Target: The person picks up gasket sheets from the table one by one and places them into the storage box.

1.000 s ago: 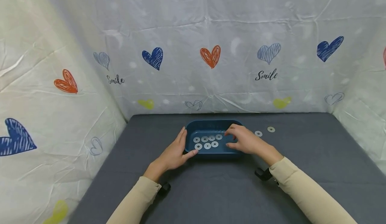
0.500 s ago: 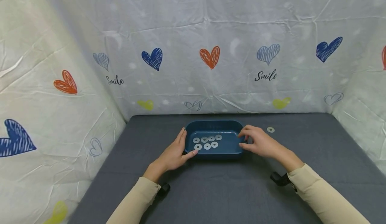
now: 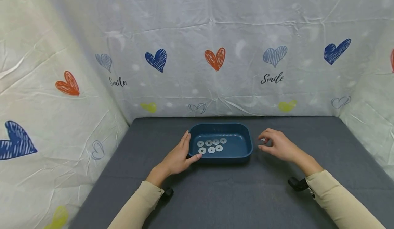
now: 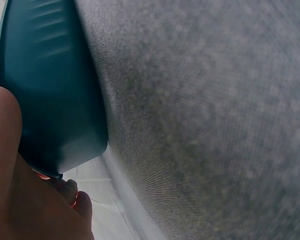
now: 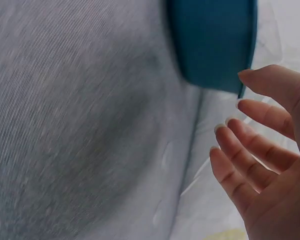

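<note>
A dark blue rectangular tray point(image 3: 227, 154) stands on the table, with several flat pale washers point(image 3: 211, 150) in two rows on its floor. My left hand point(image 3: 176, 157) holds the tray's left end, thumb over the near rim and fingers along the left side. In the left wrist view, the tray's wall point(image 4: 55, 85) rises beside that hand. My right hand point(image 3: 278, 145) hovers just right of the tray with loosely bent fingers and nothing between them. Two washers lie on the cloth below it, one a pale washer point(image 5: 166, 155) in the right wrist view; the head view mostly hides them behind the hand.
A dark grey cloth point(image 3: 221, 194) covers the table. White fabric point(image 3: 240, 85) printed with hearts hangs behind the table's far edge and along both sides. Each wrist carries a black strap-on camera point(image 3: 298, 183).
My right hand has moved right, from over the tray's inside past its right rim to above the loose washers. The left hand and the tray stay in place.
</note>
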A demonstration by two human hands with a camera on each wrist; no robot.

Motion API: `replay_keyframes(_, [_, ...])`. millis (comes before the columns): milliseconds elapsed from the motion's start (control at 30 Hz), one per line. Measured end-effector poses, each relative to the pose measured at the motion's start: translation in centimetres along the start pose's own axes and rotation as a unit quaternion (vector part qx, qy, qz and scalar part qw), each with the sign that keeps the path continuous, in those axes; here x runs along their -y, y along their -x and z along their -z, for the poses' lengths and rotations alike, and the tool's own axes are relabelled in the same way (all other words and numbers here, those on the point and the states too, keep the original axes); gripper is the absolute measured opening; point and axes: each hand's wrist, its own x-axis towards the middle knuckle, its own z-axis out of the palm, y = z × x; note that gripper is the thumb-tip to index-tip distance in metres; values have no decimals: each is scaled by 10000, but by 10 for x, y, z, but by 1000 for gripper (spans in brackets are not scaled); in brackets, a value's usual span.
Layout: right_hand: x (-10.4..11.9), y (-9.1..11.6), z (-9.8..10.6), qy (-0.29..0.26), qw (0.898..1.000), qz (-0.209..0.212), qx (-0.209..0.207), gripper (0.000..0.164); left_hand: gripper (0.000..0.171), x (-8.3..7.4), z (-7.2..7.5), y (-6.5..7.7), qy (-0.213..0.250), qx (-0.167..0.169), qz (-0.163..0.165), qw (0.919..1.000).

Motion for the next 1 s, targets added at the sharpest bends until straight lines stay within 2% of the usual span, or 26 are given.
replay_keyframes(367, [-26, 0, -2, 3, 9984, -561, -10, 30, 104, -1, -1, 0, 67, -26, -8, 10000])
replay_keyframes(733, [-40, -12, -5, 256, 9958, -867, 113, 34, 104, 1, 0, 0, 95, -68, -68, 9999])
replay_keyframes(1000, [-46, -19, -10, 187, 9928, -1164, 201, 38, 104, 0, 0, 1, 87, -32, -48, 9999])
